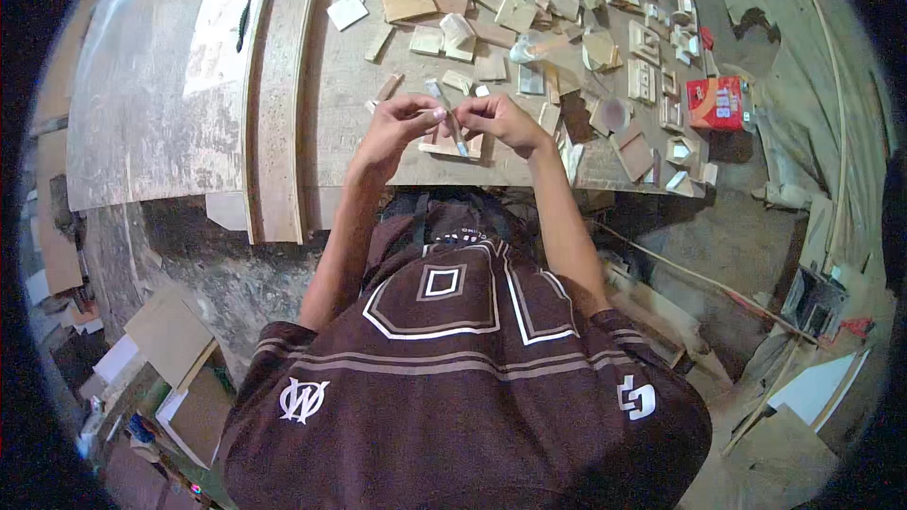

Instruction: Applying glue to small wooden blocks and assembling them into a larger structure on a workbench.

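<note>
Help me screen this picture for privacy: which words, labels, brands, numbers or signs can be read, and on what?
Brown shirt: large white-outlined characters and white shoulder emblems; readable in part, wording not copied.
Red package: pale printed characters; not copied.
Small white lettering near the waist: too blurred.
Slim pale object between left hand and right hand: any marking too small to read.
</note>
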Available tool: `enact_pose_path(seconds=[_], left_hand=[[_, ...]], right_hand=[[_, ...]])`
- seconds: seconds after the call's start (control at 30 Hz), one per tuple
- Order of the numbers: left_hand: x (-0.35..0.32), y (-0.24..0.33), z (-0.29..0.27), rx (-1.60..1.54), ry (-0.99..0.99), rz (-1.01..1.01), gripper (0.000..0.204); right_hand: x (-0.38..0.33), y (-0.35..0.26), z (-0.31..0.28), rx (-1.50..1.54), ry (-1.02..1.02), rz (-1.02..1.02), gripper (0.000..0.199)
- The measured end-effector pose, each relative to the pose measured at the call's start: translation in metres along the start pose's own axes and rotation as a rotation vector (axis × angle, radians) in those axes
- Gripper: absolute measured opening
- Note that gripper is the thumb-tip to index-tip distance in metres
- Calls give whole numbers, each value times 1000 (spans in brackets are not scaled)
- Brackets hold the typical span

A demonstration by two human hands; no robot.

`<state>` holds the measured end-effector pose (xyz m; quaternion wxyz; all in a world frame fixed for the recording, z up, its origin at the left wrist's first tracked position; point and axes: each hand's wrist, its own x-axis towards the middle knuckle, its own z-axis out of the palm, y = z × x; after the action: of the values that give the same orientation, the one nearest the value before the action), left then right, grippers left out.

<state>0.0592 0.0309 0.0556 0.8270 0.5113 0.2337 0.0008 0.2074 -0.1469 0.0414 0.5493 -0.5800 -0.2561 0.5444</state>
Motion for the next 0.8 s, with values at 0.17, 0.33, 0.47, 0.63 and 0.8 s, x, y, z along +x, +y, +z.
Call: enact_pose_path(seconds=[0.17, 0.33, 0.47, 0.63, 0.8], left_hand=[[10, -14, -1, 21, -178, 2, 14], [17, -31, -2, -29, -152, -73, 20], [6, -43, -8, -74, 43, -162, 30], [21, -103, -82, 22, 305, -201, 33], [46, -131, -103, 147, 317, -110, 30]], right_hand=[[-1, 17, 1, 185, -70, -67, 26], [-4, 19, -3, 253, -77, -66, 28], [2, 31, -21, 150, 109, 5, 29], [33, 62, -39, -590, 324, 123, 23], [59, 92, -35, -865, 342, 201, 26]])
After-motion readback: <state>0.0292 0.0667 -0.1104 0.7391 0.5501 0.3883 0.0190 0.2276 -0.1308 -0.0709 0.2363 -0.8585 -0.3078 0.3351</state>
